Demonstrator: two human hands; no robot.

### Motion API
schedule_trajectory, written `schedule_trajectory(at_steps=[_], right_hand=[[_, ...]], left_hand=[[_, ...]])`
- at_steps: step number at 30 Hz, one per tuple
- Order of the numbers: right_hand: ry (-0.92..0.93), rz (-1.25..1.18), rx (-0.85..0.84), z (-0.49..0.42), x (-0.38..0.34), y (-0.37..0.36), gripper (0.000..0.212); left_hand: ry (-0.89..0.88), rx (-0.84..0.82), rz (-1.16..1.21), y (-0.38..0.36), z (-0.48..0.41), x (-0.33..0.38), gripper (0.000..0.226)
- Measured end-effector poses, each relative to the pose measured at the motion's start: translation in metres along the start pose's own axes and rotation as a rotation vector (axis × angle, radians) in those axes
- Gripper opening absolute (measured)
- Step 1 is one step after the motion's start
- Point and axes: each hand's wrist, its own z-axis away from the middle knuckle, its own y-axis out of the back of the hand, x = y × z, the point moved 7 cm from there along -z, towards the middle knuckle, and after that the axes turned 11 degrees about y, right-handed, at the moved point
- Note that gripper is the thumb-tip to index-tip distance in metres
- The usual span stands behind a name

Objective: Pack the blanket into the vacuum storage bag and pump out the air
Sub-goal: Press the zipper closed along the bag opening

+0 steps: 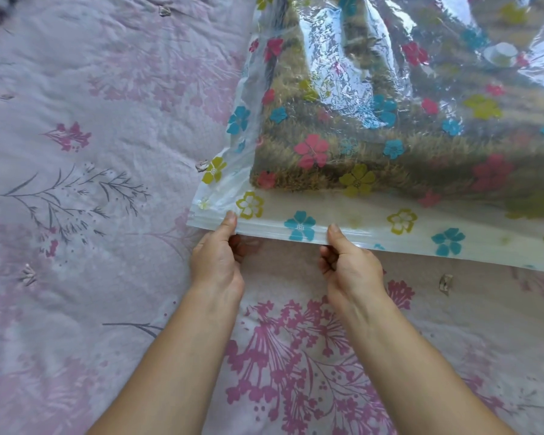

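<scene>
I see the vacuum storage bag [421, 221] lying just beyond my fingers, its mouth edge turned toward me and its clear, flower-printed film stretching away and to the right. The brownish, fuzzy blanket [343, 127] sits wholly inside it, a little way past my fingertips, with a flat band of bag between the blanket and the edge I hold. That edge is the zip strip [280, 229], and both hands are on it. My left hand [217, 259] pinches it near the bag's left corner, thumb [230, 221] pressed on top and the other fingers curled underneath. My right hand [349, 265] pinches the same strip a little to the right of the left one, thumb [335, 233] on top, fingers tucked below. Far beyond my right fingers, a round white valve [500, 54] shows on the bag's upper film. Everything rests on a pale pink floral bedspread [91, 183], which spreads out under and around both hands.
</scene>
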Motion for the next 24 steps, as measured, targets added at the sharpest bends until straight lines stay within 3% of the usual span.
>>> schedule_trajectory(at_steps=[7,15,24], right_hand=[[-0.019,-0.086,0.044,0.011,0.007,-0.009,0.021],[-0.089,-0.129,-0.085,0.035,0.04,-0.073,0.015],[-0.053,-0.101,-0.048,0.031,0.035,-0.062,0.012]], left_hand=[[0.027,-0.006,-0.073,0.016,-0.013,0.026,0.009],[0.056,-0.088,-0.079,0.015,-0.017,0.031,0.01],[0.062,-0.062,0.032,0.029,-0.021,0.042,0.007]])
